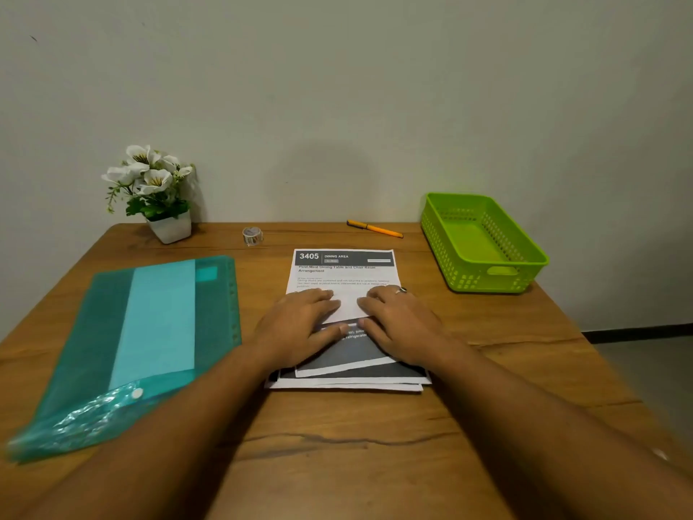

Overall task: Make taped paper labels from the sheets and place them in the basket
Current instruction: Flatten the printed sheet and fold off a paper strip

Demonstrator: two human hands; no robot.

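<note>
Head view, printed sheet [343, 273] folded, left hand [300, 326], right hand [401, 324] pressing fold

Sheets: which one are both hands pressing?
The top sheet headed 3405: left hand and right hand lie flat on its white lower part. The dark sheets beneath jut out at the near side.
</note>
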